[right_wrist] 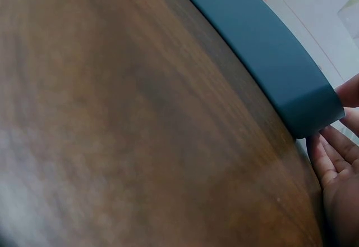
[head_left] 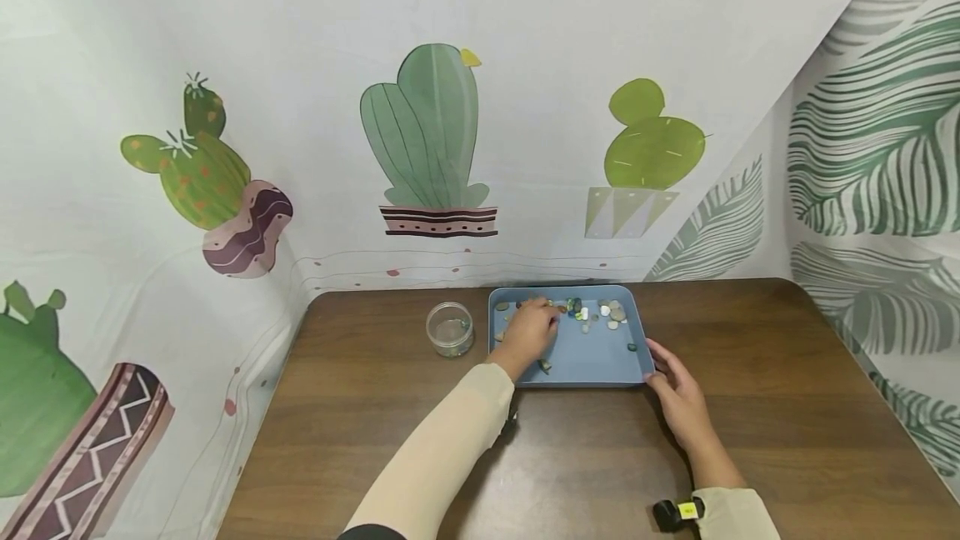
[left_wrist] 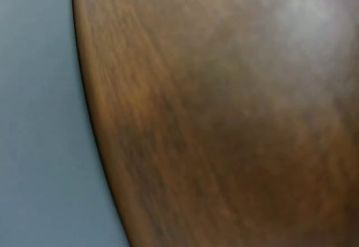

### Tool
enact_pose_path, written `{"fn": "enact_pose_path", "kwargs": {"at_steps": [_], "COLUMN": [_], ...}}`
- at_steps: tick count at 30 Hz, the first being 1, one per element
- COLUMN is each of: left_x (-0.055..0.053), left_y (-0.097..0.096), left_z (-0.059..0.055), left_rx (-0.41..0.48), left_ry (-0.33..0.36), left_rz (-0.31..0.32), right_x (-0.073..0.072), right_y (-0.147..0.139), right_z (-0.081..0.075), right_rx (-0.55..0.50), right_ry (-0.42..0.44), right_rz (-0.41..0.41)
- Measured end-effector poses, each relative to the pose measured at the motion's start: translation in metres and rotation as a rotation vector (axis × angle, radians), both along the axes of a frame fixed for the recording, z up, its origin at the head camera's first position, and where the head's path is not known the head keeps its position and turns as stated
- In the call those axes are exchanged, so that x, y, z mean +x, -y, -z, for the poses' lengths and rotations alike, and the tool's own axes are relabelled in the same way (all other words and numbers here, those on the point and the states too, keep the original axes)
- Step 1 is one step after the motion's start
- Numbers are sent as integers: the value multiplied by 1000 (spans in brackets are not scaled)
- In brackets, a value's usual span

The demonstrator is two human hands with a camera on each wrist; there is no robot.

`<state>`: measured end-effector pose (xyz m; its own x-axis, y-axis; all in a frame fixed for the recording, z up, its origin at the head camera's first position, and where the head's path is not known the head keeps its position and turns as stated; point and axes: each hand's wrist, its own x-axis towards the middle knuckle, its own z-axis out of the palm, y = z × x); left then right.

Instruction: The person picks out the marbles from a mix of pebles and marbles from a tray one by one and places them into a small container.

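Note:
A blue rectangular tray (head_left: 592, 361) lies against the wall side of the table, with small stones (head_left: 617, 315) of several colours scattered in it. My left hand (head_left: 528, 330) reaches over the tray's left part, its fingertips near a brown stone and partly hiding others. My right hand (head_left: 681, 398) grips the tray's near right corner, thumb and fingers on either side of it. In the right wrist view that hand's fingers (right_wrist: 336, 151) meet the tray's end (right_wrist: 311, 104). The left wrist view shows only the tray's outer wall (left_wrist: 45, 123) and the table, no fingers.
A clear round jar (head_left: 450, 332) stands just left of the tray, with a few small pieces inside. Brown wood-grain table (head_left: 585, 457) spreads in front. Behind it hangs a white cloth (head_left: 540, 148) printed with cacti and leaves.

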<state>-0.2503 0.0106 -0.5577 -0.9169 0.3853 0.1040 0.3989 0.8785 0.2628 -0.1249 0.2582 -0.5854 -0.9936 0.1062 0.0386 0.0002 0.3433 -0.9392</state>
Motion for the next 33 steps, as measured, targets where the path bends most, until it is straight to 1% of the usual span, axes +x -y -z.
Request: {"fn": "enact_pose_path", "kwargs": {"at_steps": [4, 7, 12, 14, 17, 20, 25, 28, 30, 33], "left_x": [1, 3, 10, 14, 19, 25, 32, 34, 36, 40], "left_y": [3, 5, 5, 5, 5, 4, 2, 3, 4, 9], "left_z": [2, 1, -4, -5, -7, -8, -6, -6, -7, -10], "left_rx": [70, 83, 118, 147, 195, 272, 413, 484, 537, 659], "left_ry": [-10, -25, -81, -90, -73, -77, -133, -170, -186, -211], "left_rz": [22, 34, 58, 58, 40, 21, 13, -3, -33, -87], "right_x": [0, 0, -1, -1, 0, 0, 1, 1, 1, 1], "right_y": [0, 0, -1, -1, -1, -1, -1, -1, 0, 1], "right_z": [0, 0, 3, 3, 2, 2, 0, 0, 0, 0], "right_rx": [0, -7, -32, -36, -27, -18, -12, -11, -10, -11], "right_ry": [1, -9, -46, -48, -35, -28, -21, -14, -14, -21], "right_rz": [-2, -5, -22, -26, -23, -19, -12, -12, -12, -16]}}
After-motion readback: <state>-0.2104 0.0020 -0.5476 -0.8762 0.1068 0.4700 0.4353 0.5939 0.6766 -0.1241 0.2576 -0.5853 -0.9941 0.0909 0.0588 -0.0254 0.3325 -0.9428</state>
